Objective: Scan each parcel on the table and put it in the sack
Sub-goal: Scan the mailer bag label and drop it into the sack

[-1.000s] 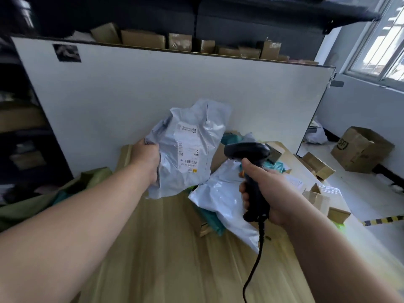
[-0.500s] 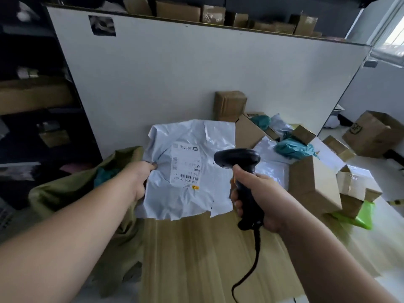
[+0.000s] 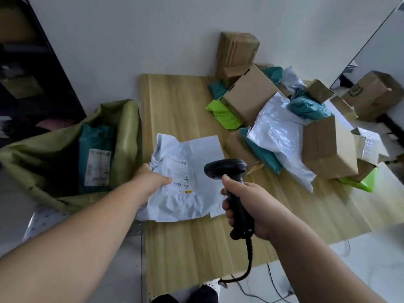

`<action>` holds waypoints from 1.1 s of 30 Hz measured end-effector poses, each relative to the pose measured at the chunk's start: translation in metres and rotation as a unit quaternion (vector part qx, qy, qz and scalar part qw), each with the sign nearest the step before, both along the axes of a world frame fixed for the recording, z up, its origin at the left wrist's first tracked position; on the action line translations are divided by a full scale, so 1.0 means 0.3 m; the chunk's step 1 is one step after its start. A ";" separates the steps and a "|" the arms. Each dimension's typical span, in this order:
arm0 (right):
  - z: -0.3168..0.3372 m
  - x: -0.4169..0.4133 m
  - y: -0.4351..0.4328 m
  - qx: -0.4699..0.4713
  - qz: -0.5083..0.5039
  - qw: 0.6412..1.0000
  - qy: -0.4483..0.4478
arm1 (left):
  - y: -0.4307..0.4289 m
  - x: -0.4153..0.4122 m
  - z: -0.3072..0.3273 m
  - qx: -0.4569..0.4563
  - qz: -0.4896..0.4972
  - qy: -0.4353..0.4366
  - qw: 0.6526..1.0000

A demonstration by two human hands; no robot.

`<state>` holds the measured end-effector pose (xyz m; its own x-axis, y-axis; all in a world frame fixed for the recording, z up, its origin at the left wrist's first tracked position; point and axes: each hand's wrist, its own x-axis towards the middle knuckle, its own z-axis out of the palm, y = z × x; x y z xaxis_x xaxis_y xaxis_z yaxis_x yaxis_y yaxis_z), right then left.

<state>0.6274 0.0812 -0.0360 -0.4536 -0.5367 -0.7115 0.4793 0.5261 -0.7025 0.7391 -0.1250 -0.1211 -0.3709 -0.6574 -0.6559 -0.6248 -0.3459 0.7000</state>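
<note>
Parcel (image 3: 192, 202), the grey mailer, is sitting label-up in your left hand (image 3: 153, 182), thumb pinching its left edge beside the barcode (image 3: 181, 184); it may be resting on the table (image 3: 196, 248). Your right hand (image 3: 249, 204) is gripping the scanner (image 3: 225, 169), fingers (image 3: 227, 208) wrapped round its handle, head hovering just right of that thumb. You are scanning, I judge; next comes swinging it left into the sack (image 3: 54, 154).
</note>
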 end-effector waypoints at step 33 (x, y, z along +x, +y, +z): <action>0.089 -0.076 -0.081 -0.003 -0.015 1.000 -0.016 | 0.012 -0.071 0.043 -0.053 0.038 0.167 0.984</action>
